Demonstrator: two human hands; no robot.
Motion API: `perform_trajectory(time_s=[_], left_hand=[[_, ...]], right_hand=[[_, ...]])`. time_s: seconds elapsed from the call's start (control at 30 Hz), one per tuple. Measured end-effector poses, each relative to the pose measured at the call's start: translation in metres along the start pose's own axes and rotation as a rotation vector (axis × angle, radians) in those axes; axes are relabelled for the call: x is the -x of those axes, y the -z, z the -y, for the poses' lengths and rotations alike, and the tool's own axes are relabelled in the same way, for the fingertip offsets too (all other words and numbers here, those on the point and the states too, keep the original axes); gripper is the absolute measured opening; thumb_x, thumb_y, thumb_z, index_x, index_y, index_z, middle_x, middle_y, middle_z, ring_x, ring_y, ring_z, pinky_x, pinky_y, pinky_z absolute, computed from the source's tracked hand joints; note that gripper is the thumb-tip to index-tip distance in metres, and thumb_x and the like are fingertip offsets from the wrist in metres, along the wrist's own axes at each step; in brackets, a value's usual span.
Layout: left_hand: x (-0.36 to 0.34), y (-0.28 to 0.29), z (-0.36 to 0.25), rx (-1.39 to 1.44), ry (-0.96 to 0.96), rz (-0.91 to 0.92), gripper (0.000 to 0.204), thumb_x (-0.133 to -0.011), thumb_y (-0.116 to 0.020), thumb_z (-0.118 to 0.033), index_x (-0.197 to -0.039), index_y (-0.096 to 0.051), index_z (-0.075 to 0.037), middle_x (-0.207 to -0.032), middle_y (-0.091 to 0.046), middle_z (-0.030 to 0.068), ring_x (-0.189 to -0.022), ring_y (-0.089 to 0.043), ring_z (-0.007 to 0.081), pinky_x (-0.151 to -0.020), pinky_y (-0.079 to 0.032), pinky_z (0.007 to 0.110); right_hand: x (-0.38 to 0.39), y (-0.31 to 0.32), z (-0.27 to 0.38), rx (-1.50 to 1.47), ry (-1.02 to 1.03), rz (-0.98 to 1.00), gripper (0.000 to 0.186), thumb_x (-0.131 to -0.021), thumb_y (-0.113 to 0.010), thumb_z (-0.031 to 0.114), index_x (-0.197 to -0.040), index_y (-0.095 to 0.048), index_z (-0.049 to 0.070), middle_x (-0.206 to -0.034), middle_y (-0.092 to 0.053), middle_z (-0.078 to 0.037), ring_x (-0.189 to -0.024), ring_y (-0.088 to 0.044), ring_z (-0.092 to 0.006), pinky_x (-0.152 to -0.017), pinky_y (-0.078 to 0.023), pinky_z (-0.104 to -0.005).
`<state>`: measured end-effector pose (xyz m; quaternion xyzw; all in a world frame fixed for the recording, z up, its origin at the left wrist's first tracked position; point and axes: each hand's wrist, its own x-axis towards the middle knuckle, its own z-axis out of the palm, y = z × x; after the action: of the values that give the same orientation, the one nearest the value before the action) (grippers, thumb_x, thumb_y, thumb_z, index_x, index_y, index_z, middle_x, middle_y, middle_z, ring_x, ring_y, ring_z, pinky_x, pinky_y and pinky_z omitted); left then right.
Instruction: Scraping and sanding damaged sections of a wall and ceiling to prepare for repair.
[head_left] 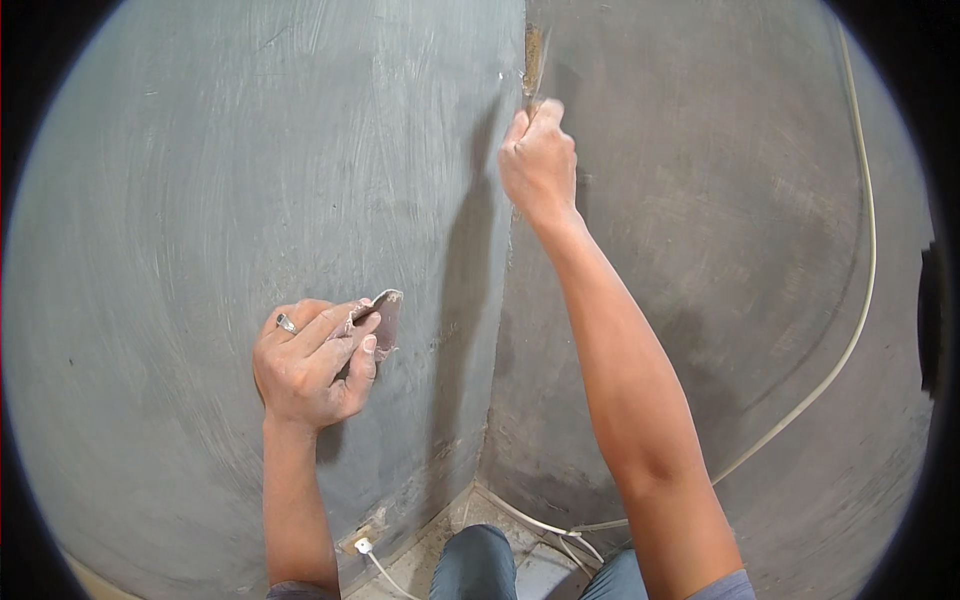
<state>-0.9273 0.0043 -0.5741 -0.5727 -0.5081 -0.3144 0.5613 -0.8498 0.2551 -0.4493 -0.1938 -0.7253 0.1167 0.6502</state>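
My left hand [310,360], with a ring on one finger, is closed on a folded piece of sandpaper [385,325]. The sheet is brownish-pink with a frayed, pale edge, and the hand is close to the grey left wall [330,160]. Higher up, my right hand [540,155] is closed at the corner where the two walls meet. A thin, blade-like tool [544,65] sticks up from its fingers; motion blur hides its exact kind. Beside the tool, a tan, rough patch [532,50] shows at the corner.
A white cable [868,250] hangs in a curve down the darker right wall [740,170] to the floor. Low on the left wall, a white plug [364,546] sits in an outlet. My knees [475,565] are close to the corner, above the tiled floor. A dark object [930,320] stands far right.
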Motion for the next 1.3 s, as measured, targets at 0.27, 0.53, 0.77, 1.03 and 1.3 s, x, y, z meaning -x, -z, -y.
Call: perform_trajectory(time_s=[0.27,0.53,0.77,1.03,1.3], left_hand=[[0.002,0.001,0.0,-0.009,0.003,0.01,0.009,-0.072,-0.069,-0.01,-0.076,-0.075,-0.007,-0.085,-0.074,0.0043,-0.072,-0.067,0.0173,-0.065,-0.047,0.031],[0.002,0.003,-0.001,0.035,0.015,0.014,0.01,-0.073,-0.068,-0.006,-0.081,-0.075,-0.006,-0.084,-0.073,0.0069,-0.071,-0.065,0.0229,-0.065,-0.046,0.035],[0.002,0.002,0.0,0.04,0.027,-0.016,0.011,-0.072,-0.068,-0.006,-0.081,-0.075,-0.006,-0.085,-0.073,0.0063,-0.071,-0.066,0.0221,-0.065,-0.046,0.034],[0.002,0.0,0.0,0.051,0.016,-0.018,0.011,-0.072,-0.068,-0.006,-0.081,-0.075,-0.006,-0.084,-0.073,0.0058,-0.071,-0.066,0.0218,-0.064,-0.046,0.033],[0.0,0.001,0.0,0.041,0.009,-0.013,0.008,-0.071,-0.069,-0.008,-0.077,-0.075,-0.007,-0.085,-0.073,0.0048,-0.072,-0.066,0.0193,-0.065,-0.047,0.032]], right_hand=[[-0.01,0.006,-0.016,-0.021,-0.019,0.115,0.032,-0.101,-0.046,0.028,-0.111,-0.05,-0.002,-0.099,-0.067,-0.032,-0.098,-0.064,-0.0503,-0.085,-0.049,-0.0565],[-0.012,0.021,0.0,-0.051,-0.045,0.107,0.034,-0.101,-0.046,0.029,-0.116,-0.051,-0.001,-0.104,-0.067,-0.032,-0.103,-0.063,-0.0484,-0.09,-0.048,-0.0556],[-0.013,0.009,-0.012,0.1,-0.079,0.15,0.037,-0.101,-0.045,0.03,-0.118,-0.051,-0.002,-0.108,-0.066,-0.032,-0.105,-0.062,-0.0497,-0.091,-0.048,-0.0547],[-0.014,0.011,-0.014,0.133,-0.135,0.185,0.038,-0.101,-0.044,0.031,-0.121,-0.051,-0.001,-0.113,-0.064,-0.033,-0.109,-0.061,-0.0477,-0.094,-0.047,-0.0532],[-0.011,0.005,-0.029,0.176,-0.057,0.127,0.035,-0.101,-0.045,0.029,-0.111,-0.052,-0.003,-0.102,-0.066,-0.033,-0.099,-0.063,-0.0509,-0.088,-0.049,-0.0556]])
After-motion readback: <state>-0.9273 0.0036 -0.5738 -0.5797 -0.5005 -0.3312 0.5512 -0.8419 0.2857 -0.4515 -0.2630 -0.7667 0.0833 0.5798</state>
